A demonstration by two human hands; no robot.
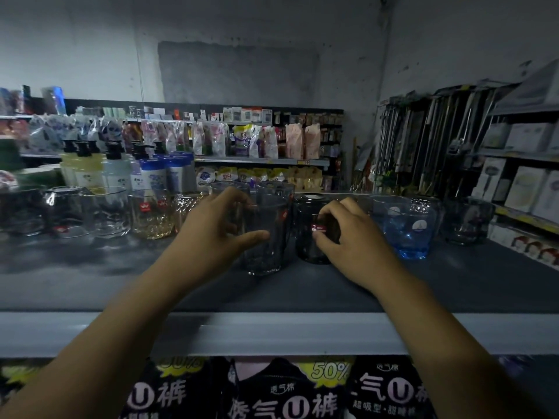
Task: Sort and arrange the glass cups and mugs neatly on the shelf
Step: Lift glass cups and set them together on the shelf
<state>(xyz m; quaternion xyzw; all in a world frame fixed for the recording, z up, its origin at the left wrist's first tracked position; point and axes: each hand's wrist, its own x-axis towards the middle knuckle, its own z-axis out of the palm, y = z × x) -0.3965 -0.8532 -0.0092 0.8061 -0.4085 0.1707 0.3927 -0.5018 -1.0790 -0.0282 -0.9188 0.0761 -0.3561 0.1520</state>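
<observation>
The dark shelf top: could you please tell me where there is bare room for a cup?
Crowded: back row, from the clear faceted glasses past the tall clear glass in the left hand and dark tumbler in the right hand to the blue glass. Bare: the dark shelf top, front strip between that row and its pale edge.

Both my bare arms are stretched forward and slightly inward, the left arm (121,328) rising from the lower left and the right arm (438,343) from the lower right. My left hand (211,231) is turned side-on, its thumb (251,237) lying across the front of the tall clear glass (266,258) and its fingers (239,201) curved round the far side. My right hand (354,240) is palm-down, its fingertips and thumb pinching the dark glass (305,249). The two hands are close together but not touching.
</observation>
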